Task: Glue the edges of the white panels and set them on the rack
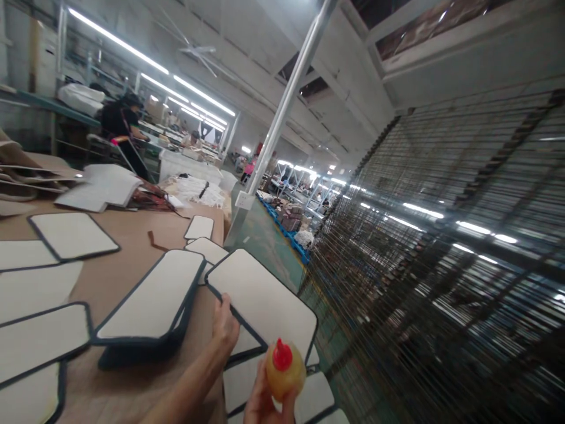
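My left hand (223, 325) grips the near edge of a white panel with a dark border (265, 300), held up over the right end of the brown worktable (132, 265). My right hand (260, 403), low in the view, is closed around a yellow squeeze bottle with a red cap (285, 371), its tip pointing up just below that panel. A stack of similar dark-edged white panels (152, 303) lies directly left of my left hand. More panels (247, 383) lie under the held one.
Several white panels (70, 234) are spread across the table's left side, with loose white sheets (103, 187) behind. A tall wire drying rack (441, 265) fills the right. A metal pillar (286, 106) rises beyond the table. People work at far benches (121, 126).
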Action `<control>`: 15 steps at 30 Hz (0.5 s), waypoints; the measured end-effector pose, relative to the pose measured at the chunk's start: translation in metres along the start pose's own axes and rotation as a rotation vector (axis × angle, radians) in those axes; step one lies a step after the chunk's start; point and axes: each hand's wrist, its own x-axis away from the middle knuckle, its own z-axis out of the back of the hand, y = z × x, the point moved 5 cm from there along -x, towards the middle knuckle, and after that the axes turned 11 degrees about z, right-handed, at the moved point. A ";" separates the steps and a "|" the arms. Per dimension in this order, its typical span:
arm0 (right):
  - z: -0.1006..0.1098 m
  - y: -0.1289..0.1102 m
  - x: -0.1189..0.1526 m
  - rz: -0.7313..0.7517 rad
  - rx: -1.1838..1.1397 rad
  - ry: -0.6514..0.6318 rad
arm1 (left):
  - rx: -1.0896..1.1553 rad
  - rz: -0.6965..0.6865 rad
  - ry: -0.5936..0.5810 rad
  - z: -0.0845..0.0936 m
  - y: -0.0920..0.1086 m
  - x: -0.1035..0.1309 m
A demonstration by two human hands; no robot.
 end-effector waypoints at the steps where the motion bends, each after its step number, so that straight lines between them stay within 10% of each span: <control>1: -0.007 0.002 0.001 -0.028 -0.126 0.067 | 0.023 0.023 -0.023 0.004 -0.007 0.004; 15: 0.007 -0.027 -0.023 0.168 0.148 -0.001 | -0.008 0.501 -0.176 0.051 -0.017 0.054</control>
